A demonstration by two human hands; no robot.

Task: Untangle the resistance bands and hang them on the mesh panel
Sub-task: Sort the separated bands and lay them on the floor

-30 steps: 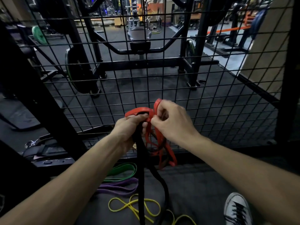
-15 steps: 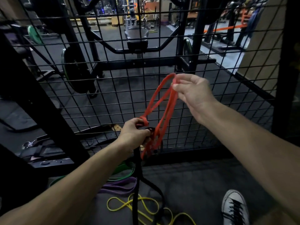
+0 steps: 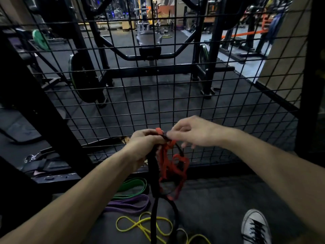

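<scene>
Left hand (image 3: 144, 143) clenches the knotted red band (image 3: 173, 170) and black band (image 3: 152, 175) before the mesh panel (image 3: 123, 103), anchoring them. Right hand (image 3: 195, 133) pinches a strand at the knot, apparently to free 1 loop.

Mesh panel (image 3: 175, 95): stood directly ahead as a barrier, its cells too narrow for a hand to be passed; open air was left on the near side. Black upright (image 3: 40, 110): the left was blocked. Dark post (image 3: 311, 85): the right was closed off. Floor below: partly taken up by green band (image 3: 133, 186), purple band (image 3: 130, 204), yellow band (image 3: 142, 226) and a shoe (image 3: 255, 228).
</scene>
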